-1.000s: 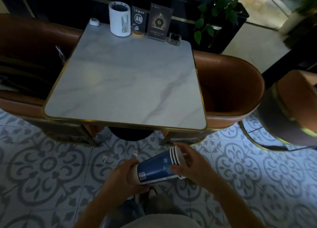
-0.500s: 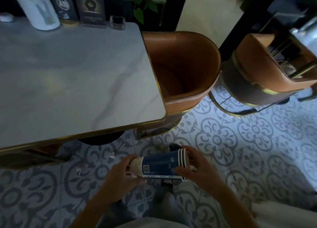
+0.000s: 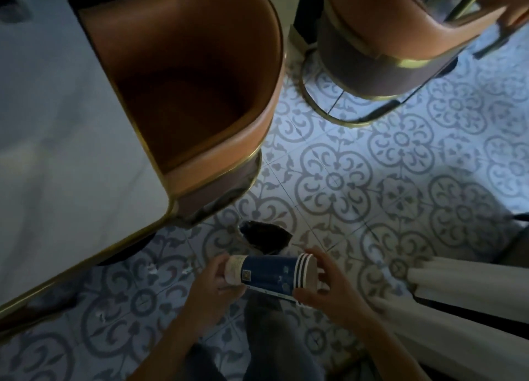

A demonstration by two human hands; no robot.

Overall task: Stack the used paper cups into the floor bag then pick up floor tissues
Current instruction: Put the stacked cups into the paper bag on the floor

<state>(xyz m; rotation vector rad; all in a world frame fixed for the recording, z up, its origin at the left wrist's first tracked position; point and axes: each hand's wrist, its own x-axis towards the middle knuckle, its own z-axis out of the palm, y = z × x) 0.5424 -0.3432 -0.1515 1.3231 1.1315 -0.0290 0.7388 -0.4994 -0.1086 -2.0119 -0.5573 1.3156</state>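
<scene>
From the head camera, looking steeply down, I see my two hands holding a nested stack of blue paper cups (image 3: 270,274) sideways above the patterned tile floor (image 3: 372,180). My left hand (image 3: 211,287) is curled around the narrow white base end, fingers closed on it; my right hand (image 3: 323,287) cups the rimmed open end, where several white rims show one inside another. A dark shoe (image 3: 264,239) sits on the floor just beyond the cups. To the left is the pale marble surface (image 3: 63,151) with its gold edge, and tucked against it a brown leather chair (image 3: 186,80); a second chair (image 3: 386,42) stands well apart at upper right. Small white scraps, likely the floor tissues (image 3: 153,269), lie under the surface's edge, near my left hand. A pale drape-like shape (image 3: 458,289) at lower right may be the floor bag, but I cannot tell. My worry is that the cups are held horizontally, so any leftover liquid could run out of the open end over my right hand. A loose squeeze might also let the inner cups slide apart and drop. In this dim light I could misjudge the bag's mouth, or step on the scraps.
</scene>
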